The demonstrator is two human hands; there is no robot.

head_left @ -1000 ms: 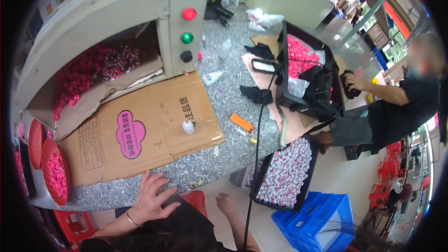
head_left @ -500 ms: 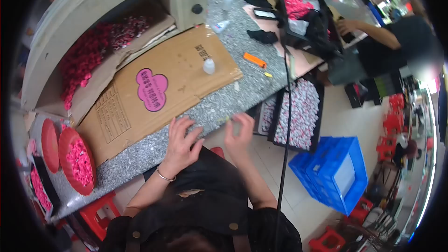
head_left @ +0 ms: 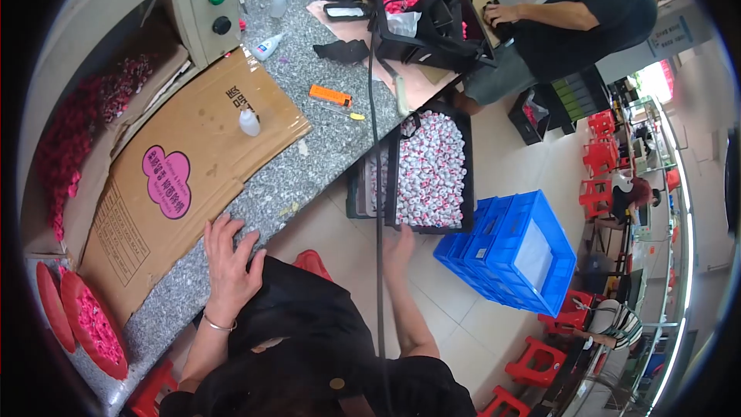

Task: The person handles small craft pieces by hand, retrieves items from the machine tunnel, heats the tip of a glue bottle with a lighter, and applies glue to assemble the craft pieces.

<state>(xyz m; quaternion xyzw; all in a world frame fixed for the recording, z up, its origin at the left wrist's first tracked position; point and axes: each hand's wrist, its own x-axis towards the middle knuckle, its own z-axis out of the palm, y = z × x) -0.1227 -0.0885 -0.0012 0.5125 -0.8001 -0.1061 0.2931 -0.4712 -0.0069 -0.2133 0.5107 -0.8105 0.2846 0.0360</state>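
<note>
My left hand [head_left: 230,266] is at the front edge of the speckled grey worktop [head_left: 270,166], with its fingers spread and nothing in it. Close to its fingertips lies a flattened cardboard sheet [head_left: 123,220] with a pink printed label. Over on the right, my right hand [head_left: 400,245] reaches to the near edge of a black tray [head_left: 469,185] heaped with small white-and-pink pieces [head_left: 432,174]. That hand is blurred and partly crossed by a hanging black cable [head_left: 377,154], so its fingers cannot be made out.
A small bottle [head_left: 248,122] stands on the cardboard. An orange lighter-like object [head_left: 330,96] lies on the worktop. Stacked blue crates [head_left: 563,278] stand on the floor. A co-worker [head_left: 575,27] is beside a black bin [head_left: 421,54]. Red bowls [head_left: 117,367] hold pink pieces.
The view has swung to the right. My right hand has moved from in front of the worktop toward the tray of white-and-pink pieces. My left hand stays spread at the worktop edge.
</note>
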